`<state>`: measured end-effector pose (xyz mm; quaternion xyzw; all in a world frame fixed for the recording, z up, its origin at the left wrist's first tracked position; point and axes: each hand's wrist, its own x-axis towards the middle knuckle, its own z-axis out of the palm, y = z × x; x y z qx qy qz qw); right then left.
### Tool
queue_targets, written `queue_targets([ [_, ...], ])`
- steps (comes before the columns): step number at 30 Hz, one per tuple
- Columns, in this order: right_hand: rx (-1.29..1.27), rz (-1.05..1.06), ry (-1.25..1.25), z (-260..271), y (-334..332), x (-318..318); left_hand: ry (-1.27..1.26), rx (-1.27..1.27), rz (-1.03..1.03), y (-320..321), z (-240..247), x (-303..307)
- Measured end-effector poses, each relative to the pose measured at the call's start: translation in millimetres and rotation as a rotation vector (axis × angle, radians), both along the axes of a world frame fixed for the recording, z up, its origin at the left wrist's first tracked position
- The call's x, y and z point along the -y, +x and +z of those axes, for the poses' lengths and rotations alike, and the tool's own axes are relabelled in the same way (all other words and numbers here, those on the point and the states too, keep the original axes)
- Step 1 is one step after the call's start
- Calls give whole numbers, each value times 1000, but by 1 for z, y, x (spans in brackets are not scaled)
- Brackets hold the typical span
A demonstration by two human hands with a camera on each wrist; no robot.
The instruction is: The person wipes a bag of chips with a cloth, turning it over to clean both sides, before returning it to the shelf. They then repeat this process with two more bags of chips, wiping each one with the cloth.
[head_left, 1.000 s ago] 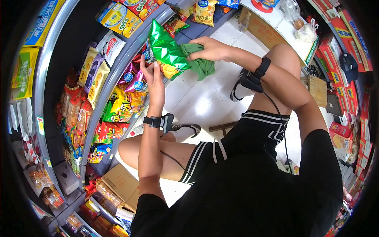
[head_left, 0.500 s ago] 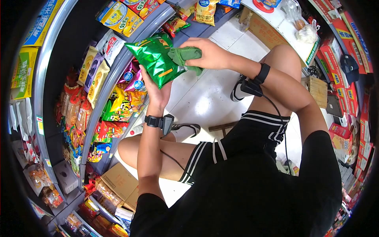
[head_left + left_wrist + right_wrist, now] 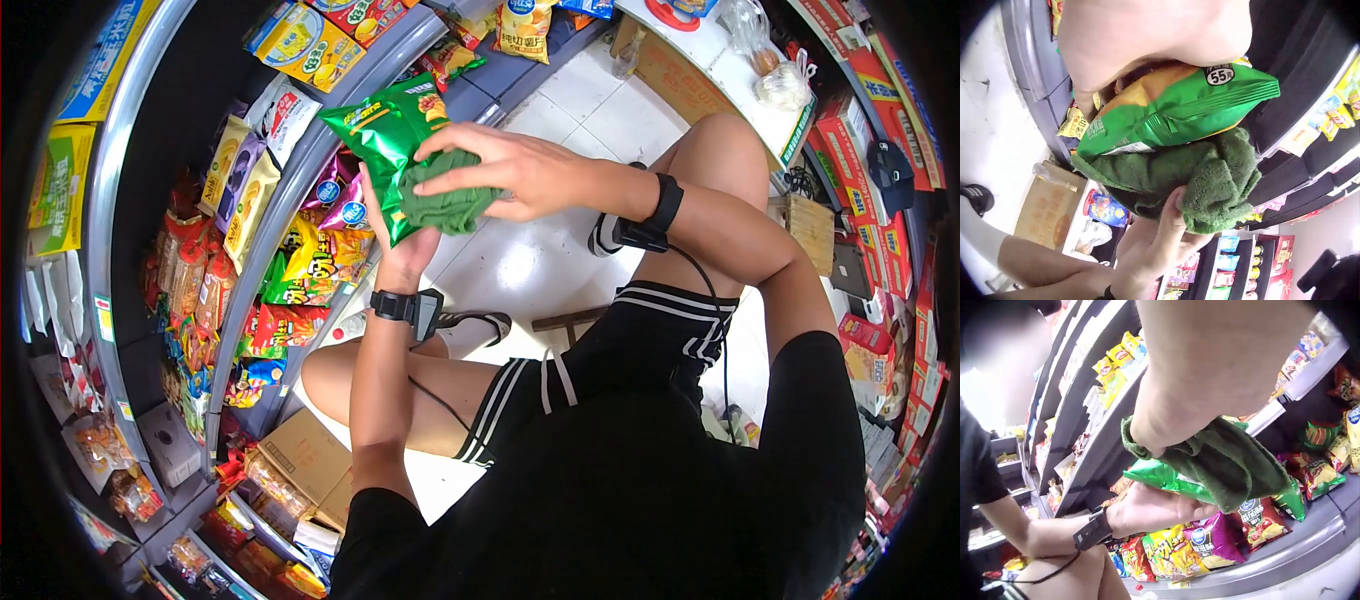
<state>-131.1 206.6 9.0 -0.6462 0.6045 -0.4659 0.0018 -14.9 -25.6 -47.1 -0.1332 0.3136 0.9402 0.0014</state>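
A shiny green snack bag (image 3: pixel 378 142) lies tilted over my left hand (image 3: pixel 412 252), whose palm is under its lower end. In the left wrist view, that hand curls about the bag (image 3: pixel 1204 103), and most of its fingers are hidden behind it. My right hand (image 3: pixel 525 172) holds a crumpled dark green cloth (image 3: pixel 448 205) against the bag's near side, its fingers spread over the fabric. From the left wrist, the cloth (image 3: pixel 1166 172) appears along the bag's sealed seam, with the right thumb bent onto it. The cloth (image 3: pixel 1229 465) drapes below the right hand in the right wrist view.
Curved shelves of snack bags (image 3: pixel 325 255) run close along the left. Behind the hands stands a white table (image 3: pixel 690 60) with plastic bags on it. Red boxes (image 3: pixel 865 190) line the right side. An opened cardboard box (image 3: pixel 305 455) sits low at left.
The bag was held more upright, then turned over and laid back on the left hand. My right hand has moved left and down across the bag with the cloth, fingers now more spread.
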Motion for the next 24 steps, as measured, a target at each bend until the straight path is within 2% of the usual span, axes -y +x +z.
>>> queue_targets([
  [2, -24, 0, 30, 3, 3, -2, 41, 16, -22, 1, -7, 1],
  [6, -27, -133, 14, 6, 0, -2, 36, 2, -16, -1, 1, -7],
  [8, -16, -173, -5, 8, -6, -3, 130, -61, -75, -1, -4, -4],
  [12, 21, -261, -19, 9, -14, -8, 72, 27, -54, -3, 6, -16],
  [19, 126, -493, -128, 11, -30, -11, 178, 8, -180, 1, 7, -20],
  [24, 134, -496, -146, 7, -35, -10, 179, 14, -185, 1, 8, -23],
])
